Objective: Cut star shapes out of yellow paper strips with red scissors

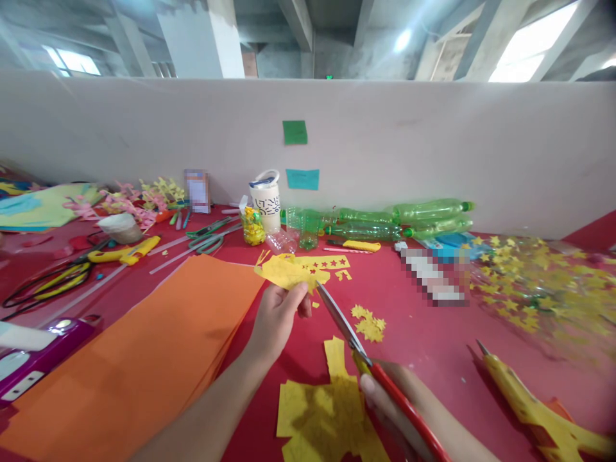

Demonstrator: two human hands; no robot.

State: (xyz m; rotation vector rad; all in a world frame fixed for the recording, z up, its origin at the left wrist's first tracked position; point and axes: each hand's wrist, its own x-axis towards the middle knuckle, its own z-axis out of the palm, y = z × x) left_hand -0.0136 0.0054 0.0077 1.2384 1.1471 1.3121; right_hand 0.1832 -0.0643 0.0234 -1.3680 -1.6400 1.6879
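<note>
My left hand pinches a piece of yellow paper between thumb and fingers, above the red table. Red-handled scissors are gripped in my right hand, their blades pointing up and left with the tips at the paper's right edge. Beyond the held piece lies a yellow strip with star-shaped holes. A small pile of cut yellow stars rests right of the blades. Larger yellow paper sheets lie between my forearms, partly shaded.
Orange paper covers the left foreground beside a purple power strip. A yellow glue gun lies at right, below yellow star decorations. Green plastic bottles and a white cup stand along the white partition.
</note>
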